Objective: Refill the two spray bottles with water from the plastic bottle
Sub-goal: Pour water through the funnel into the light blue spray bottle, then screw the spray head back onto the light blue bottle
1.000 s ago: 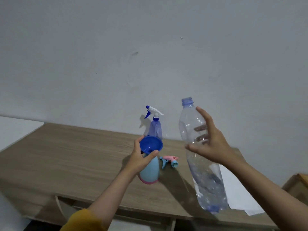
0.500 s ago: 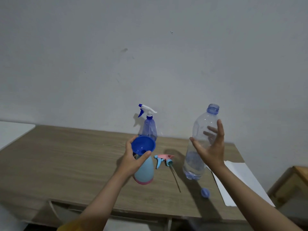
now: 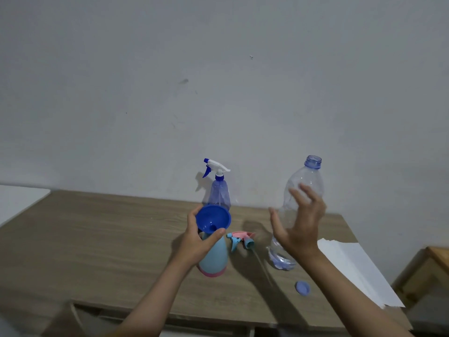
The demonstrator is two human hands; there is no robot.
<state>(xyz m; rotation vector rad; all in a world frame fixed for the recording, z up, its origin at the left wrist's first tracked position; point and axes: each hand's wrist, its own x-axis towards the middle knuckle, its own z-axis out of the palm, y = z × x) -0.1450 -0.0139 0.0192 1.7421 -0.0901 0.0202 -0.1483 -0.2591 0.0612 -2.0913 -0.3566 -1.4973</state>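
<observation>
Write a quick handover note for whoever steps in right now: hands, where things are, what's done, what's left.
Left hand grips the light blue spray bottle at the neck, blue funnel seated in it.
Right hand is open beside the plastic bottle, standing uncapped, almost empty; cap on the table.
Pink spray head lies off.
Purple spray bottle stands closed at the back.
Left: refit the spray head.

- The left hand (image 3: 198, 242) reaches forward from the lower middle of the view, forearm bare; fingers curl behind the neck of the light-blue spray bottle (image 3: 213, 257), thumb pressed across its front; the grip is closed
- The right hand (image 3: 300, 223) is raised, back toward the camera, wrist bent up; fingers spread and slightly curled, thumb out to the left; the palm faces the plastic bottle (image 3: 300, 203); whether it touches cannot be judged
</observation>
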